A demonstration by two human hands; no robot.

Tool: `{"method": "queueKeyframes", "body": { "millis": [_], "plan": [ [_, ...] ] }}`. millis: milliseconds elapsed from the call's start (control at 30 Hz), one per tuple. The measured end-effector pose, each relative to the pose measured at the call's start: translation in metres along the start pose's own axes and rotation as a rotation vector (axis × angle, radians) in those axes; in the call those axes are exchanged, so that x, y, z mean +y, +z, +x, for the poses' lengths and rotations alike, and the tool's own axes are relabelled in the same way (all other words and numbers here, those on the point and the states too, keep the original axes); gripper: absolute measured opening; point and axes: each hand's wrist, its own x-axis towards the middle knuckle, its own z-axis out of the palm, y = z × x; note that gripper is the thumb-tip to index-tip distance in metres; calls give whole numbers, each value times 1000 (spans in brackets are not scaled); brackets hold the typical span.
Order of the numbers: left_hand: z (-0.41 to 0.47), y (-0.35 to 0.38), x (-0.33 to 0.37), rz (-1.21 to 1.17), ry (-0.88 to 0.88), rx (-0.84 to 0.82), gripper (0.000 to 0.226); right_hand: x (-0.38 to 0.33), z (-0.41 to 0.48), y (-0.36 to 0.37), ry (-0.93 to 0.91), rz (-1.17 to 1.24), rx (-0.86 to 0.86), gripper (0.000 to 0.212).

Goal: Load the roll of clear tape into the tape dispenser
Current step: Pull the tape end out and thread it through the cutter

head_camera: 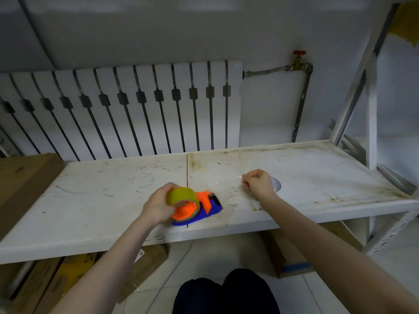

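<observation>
The tape dispenser (204, 209) lies on the white shelf board (317, 177), near its front edge. It is blue with orange parts and a dark toothed blade at its right end. The roll of clear tape (182, 196), yellowish, sits around the dispenser's orange hub. My left hand (158, 206) grips the roll from the left side. My right hand (257, 182) hovers to the right of the dispenser, fingers curled into a pinch. A faint clear strip seems to run from the roll toward that pinch; I cannot tell for certain.
A white radiator (127, 109) stands behind the shelf, with a pipe and red valve (299, 57) to its right. A small clear round thing (276, 184) lies behind my right hand. A shelf upright (371, 109) rises at the right. Cardboard boxes (25, 177) sit left and below.
</observation>
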Motion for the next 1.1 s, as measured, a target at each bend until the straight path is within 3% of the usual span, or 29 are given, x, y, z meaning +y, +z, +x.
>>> {"method": "queueKeyframes", "body": {
  "millis": [167,233,333,433,600,800,1100],
  "plan": [
    [10,-1,3,93,-72,-195,110,13,0,-1,40,-19,6,22],
    [11,0,12,266,11,-189,115,18,0,1,54,-49,31,30],
    [8,14,40,485,240,-59,86,24,4,8,71,-94,43,38],
    [7,34,61,663,362,-121,59,30,9,13,44,-126,31,43],
    [11,52,59,875,341,-168,65,33,17,18,-11,-134,1,60],
    [11,57,49,937,395,-150,60,36,25,25,0,-255,-79,62],
    [11,58,46,884,388,-110,27,35,26,21,-4,-337,-150,61]
  ]
}}
